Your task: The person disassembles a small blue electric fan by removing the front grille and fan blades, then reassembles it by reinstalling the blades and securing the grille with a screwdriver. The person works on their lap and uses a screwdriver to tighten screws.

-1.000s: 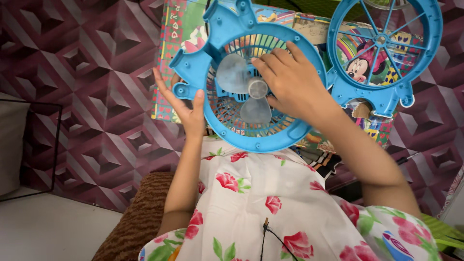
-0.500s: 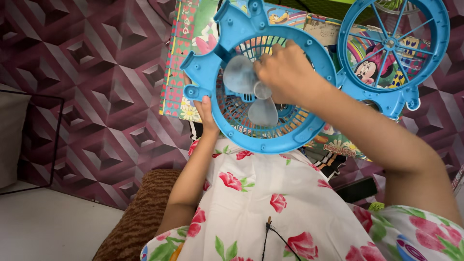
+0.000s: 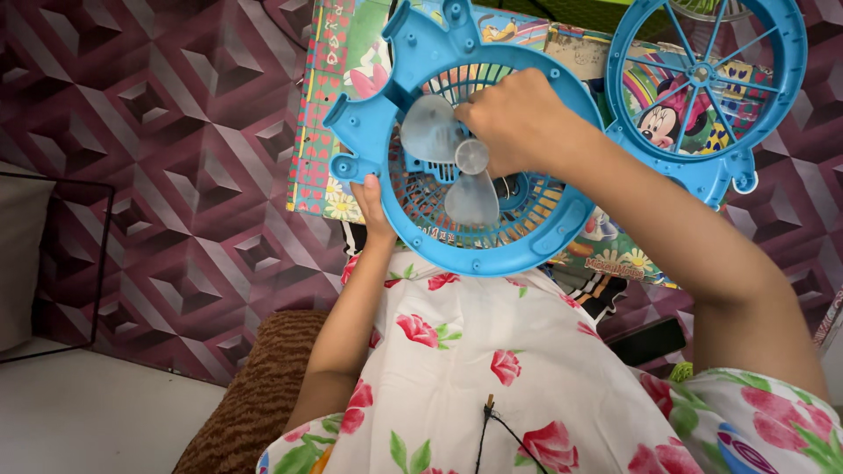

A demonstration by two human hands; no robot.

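A round blue plastic fan housing (image 3: 413,88) with a grille back sits in front of me over my lap. Translucent fan blades (image 3: 457,162) sit on its central hub. My left hand (image 3: 373,211) holds the housing's lower left rim from below. My right hand (image 3: 518,118) reaches across the housing and grips the blades at the hub; its fingers cover part of them. A separate blue front guard (image 3: 707,83) with thin spokes lies to the right.
Colourful cartoon picture books (image 3: 338,105) lie under the fan parts on a purple patterned mat (image 3: 176,175). A brown woven cushion (image 3: 255,395) is at lower left, beside a pale floor (image 3: 79,421). A black wire frame (image 3: 97,254) stands at left.
The view has shifted, so the fan parts sit higher and to the right. My right hand has moved from covering the hub to gripping the blades from the right. My left hand stays on the rim.
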